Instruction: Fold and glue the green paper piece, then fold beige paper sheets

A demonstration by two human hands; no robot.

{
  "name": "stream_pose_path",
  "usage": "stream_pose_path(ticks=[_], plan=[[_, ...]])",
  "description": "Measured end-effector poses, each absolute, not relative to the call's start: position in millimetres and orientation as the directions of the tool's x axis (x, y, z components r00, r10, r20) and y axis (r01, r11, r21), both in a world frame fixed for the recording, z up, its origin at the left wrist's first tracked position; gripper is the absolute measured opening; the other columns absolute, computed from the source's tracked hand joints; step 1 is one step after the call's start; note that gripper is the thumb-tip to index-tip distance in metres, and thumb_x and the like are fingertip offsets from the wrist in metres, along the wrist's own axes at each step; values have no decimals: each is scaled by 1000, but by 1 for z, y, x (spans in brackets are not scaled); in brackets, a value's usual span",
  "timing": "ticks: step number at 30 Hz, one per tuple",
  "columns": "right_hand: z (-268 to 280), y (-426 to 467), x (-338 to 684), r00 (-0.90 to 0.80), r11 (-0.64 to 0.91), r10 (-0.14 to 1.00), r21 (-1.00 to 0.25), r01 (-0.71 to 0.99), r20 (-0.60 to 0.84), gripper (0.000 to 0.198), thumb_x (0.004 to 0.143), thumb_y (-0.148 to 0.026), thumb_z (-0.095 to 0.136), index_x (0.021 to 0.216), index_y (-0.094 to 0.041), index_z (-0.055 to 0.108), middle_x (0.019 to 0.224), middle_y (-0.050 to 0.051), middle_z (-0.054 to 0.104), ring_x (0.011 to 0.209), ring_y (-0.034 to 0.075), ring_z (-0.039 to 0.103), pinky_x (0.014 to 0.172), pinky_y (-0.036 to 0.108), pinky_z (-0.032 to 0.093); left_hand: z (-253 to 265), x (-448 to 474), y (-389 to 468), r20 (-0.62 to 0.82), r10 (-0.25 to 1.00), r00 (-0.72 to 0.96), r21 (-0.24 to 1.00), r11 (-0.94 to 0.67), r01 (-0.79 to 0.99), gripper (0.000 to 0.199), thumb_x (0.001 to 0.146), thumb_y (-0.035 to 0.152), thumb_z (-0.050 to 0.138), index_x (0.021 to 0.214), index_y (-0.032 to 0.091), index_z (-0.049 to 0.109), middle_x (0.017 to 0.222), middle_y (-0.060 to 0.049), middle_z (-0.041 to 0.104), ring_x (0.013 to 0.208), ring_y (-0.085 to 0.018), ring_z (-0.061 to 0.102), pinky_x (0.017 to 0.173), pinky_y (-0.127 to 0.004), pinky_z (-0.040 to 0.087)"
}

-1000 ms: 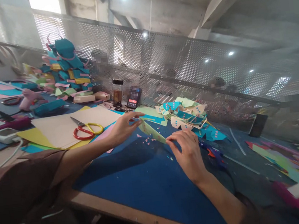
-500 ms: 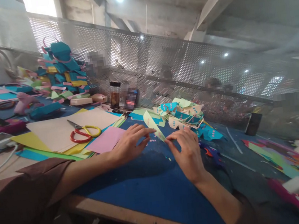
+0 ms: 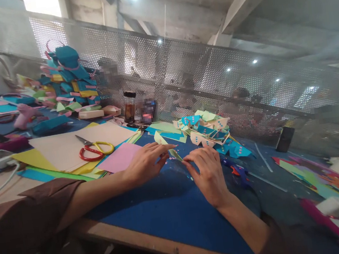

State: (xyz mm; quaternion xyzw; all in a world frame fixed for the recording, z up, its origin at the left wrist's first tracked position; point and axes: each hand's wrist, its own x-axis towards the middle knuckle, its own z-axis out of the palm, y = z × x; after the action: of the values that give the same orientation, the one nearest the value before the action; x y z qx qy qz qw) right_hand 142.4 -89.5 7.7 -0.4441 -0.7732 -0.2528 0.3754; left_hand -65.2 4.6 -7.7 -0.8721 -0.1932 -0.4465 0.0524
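Note:
A narrow pale-green paper strip slants between my hands above the blue table mat. My right hand pinches its near end between thumb and forefinger. My left hand reaches in from the left, its index finger stretched across the strip and touching it, the thumb apart below. That finger hides the strip's middle. Just beyond my right hand lies a heap of cut paper pieces in blue, cream and green with printed dots. Tiny paper scraps dot the mat under the strip.
Scissors with red and yellow handles lie on stacked coloured paper at left. A glue gun is right of my right hand. Behind stand a jar, a blue paper figure and a mesh screen.
The strip's far end has swung left and down, and the strip now looks more bent. My left index finger has come across it. My right hand has shifted slightly left.

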Motion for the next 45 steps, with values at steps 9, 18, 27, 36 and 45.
stream_pose_path(ticks=[9, 18, 27, 36, 45], plan=[[6, -89, 141, -335, 475, 501, 71, 877, 798, 3, 98, -23, 59, 95, -22, 60, 92, 2, 68, 95, 20, 61, 108, 44, 36, -7, -65, 5, 789, 327, 521, 116, -911, 395, 18, 98, 19, 54, 112, 18, 65, 97, -5, 77, 87, -18, 71, 75, -31, 56], [6, -89, 141, -342, 479, 541, 53, 876, 769, 2, 96, -22, 61, 98, -22, 62, 94, 2, 69, 96, 19, 63, 108, 44, 35, -4, -67, 10, 781, 356, 513, 108, -886, 451, 15, 94, 17, 56, 103, 16, 68, 91, -6, 76, 80, -19, 69, 74, -32, 54], [5, -89, 142, -332, 488, 563, 20, 873, 757, 3, 96, -22, 61, 93, -22, 62, 90, 0, 69, 92, 18, 62, 109, 43, 34, -5, -66, 13, 748, 401, 528, 186, -892, 413, 17, 94, 19, 57, 108, 17, 66, 89, -4, 74, 79, -18, 68, 76, -33, 53], [5, -89, 140, -355, 495, 575, 31, 868, 737, 5, 96, -23, 61, 92, -22, 63, 88, 1, 68, 92, 18, 62, 108, 42, 35, -6, -64, 10, 689, 403, 602, 218, -908, 359, 24, 98, 20, 52, 120, 17, 62, 107, -8, 74, 98, -22, 68, 84, -37, 54], [-3, -84, 139, -321, 499, 620, -44, 865, 716, 8, 96, -24, 62, 89, -21, 64, 86, 1, 69, 90, 18, 63, 105, 41, 36, -7, -62, 8, 664, 381, 643, 254, -924, 285, 24, 99, 21, 52, 120, 20, 63, 113, -8, 71, 105, -22, 67, 92, -39, 53]])
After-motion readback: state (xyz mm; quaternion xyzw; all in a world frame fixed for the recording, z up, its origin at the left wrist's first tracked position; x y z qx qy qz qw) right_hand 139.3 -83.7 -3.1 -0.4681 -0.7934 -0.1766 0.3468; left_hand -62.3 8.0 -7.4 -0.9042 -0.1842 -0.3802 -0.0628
